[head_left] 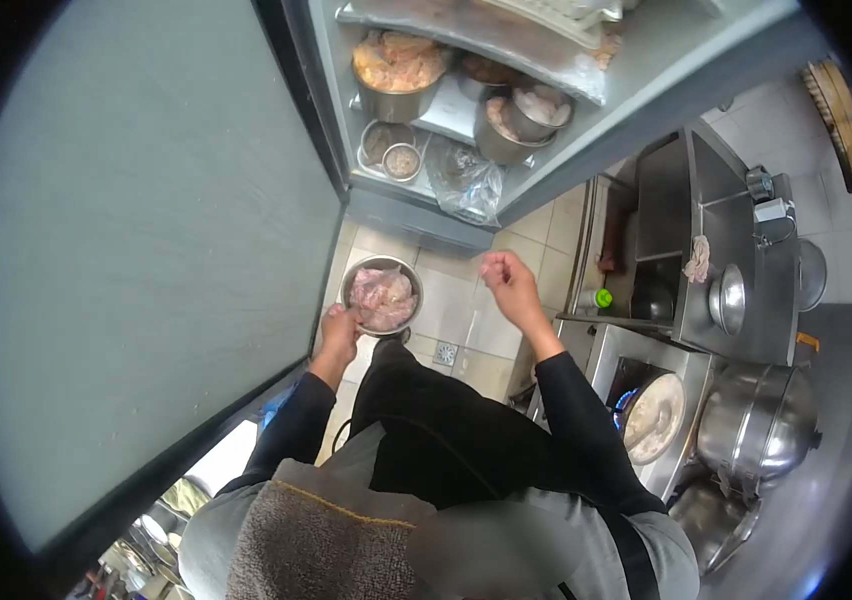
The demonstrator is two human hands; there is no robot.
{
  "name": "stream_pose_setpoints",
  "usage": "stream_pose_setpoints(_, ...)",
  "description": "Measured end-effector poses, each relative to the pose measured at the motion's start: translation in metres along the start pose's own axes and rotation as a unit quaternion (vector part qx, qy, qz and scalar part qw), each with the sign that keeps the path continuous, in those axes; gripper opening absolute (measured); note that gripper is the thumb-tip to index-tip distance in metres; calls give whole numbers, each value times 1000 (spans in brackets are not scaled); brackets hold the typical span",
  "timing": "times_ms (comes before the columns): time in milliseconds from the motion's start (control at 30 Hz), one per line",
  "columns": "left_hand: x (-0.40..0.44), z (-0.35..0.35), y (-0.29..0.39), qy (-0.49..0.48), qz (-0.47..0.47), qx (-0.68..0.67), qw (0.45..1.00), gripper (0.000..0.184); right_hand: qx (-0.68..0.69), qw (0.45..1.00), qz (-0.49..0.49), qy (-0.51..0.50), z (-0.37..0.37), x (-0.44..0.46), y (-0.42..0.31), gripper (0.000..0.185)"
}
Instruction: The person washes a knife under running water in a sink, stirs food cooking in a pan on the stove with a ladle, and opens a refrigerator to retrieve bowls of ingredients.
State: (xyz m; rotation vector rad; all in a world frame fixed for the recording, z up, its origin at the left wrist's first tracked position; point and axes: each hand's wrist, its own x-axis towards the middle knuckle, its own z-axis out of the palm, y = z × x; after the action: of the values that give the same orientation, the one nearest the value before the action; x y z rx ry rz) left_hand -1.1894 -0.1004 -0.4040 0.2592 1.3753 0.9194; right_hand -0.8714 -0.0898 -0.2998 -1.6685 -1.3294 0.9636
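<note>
Metal bowl (pixel 421 303) of raw meat (pixel 383 296), just ahead and right of the left hand (pixel 338 337), which grips its rim; the right hand (pixel 512 288), well apart, curls its fingers, contents unclear.

The pale refrigerator shelf (pixel 451 120) carries metal vessels of food. Relative to the clear plastic bag (pixel 466 182): a left pot (pixel 396 106), above and left; a right pot (pixel 504 150), above and right, with a smaller vessel (pixel 548 127) at its mouth. Cabinet base (pixel 416 212): bag overhanging the front edge; two round containers (pixel 402 177), left of it.
</note>
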Motion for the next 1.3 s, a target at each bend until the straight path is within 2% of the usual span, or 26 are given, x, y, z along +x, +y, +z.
stream_pose_setpoints(133,16,-28,9,10,15,59,998,25,60,998,19,17,11,33,19,14)
stream_pose_setpoints(267,4,-36,24,34,-1,65,997,23,33,998,45,-17,29,41,32,9)
stream_pose_setpoints(367,-1,-50,7,41,21,44,998,20,-24,997,31,-66,44,26,34,6)
stream_pose_setpoints(467,-10,-61,-5,75,36,40,996,16,-39,990,-41,-132,55,-1,58,5)
stream_pose_setpoints(500,-19,-60,-6,99,22,26,995,17,-37,988,-46,-146,56,-9,57,5)
stream_pose_setpoints(533,-15,-75,-23,61,49,-12,997,16,-36,985,-46,-161,57,-22,54,5)
stream_pose_setpoints(567,-17,-88,-28,68,24,25,997,16,-45,981,-23,-188,54,-32,48,6)
stream_pose_setpoints(600,-29,-79,-27,60,29,5,998,16,-54,975,3,-216,52,-42,41,8)
stream_pose_setpoints(700,-63,-50,-13,47,34,-36,998,20,-17,963,-29,-267,51,-62,44,11)
stream_pose_setpoints(800,-80,-34,-16,48,16,-33,998,22,2,968,-26,-250,46,-67,38,13)
stream_pose_setpoints(900,-98,-7,-15,35,14,-33,999,24,4,981,-21,-194,35,-58,34,15)
stream_pose_setpoints(933,-100,-6,-18,18,22,-50,998,19,3,985,-20,-173,31,-54,35,15)
stream_pose_setpoints(1000,-98,-3,-24,6,21,-61,998,19,-8,989,-34,-146,21,-43,38,15)
stream_pose_setpoints(1100,-103,4,-24,19,14,-59,998,19,-22,994,-41,-95,3,-23,32,13)
stream_pose_setpoints(1200,-104,3,-27,29,20,-73,997,19,4,991,-120,-55,-15,24,28,11)
stream_pose_setpoints(1267,-87,-13,-42,58,6,-14,998,21,-43,992,-121,11,-30,69,0,18)
stream_pose_setpoints(1300,-90,-11,-39,54,-3,-25,998,20,-19,987,-152,40,-40,86,-30,29)
